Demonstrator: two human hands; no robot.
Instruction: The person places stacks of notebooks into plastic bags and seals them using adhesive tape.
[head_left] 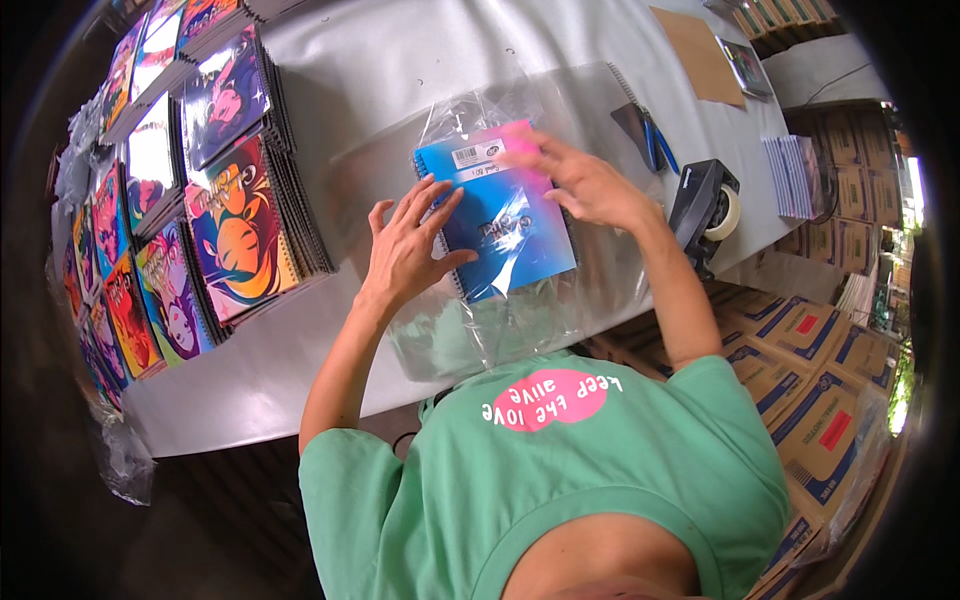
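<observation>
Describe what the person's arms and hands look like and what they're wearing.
Both forearms are bare, as are the left hand and right hand: no gloves, and no rings or watch that I can make out. The short sleeves belong to a loose green T-shirt with a pink patch on its front.

Grey table (400, 70), stacked cartons (820, 400) (daylight right).

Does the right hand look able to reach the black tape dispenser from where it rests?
Probably yes: the right hand lies flat on the blue notebook, and only bare table separates it from the tape dispenser.
</observation>
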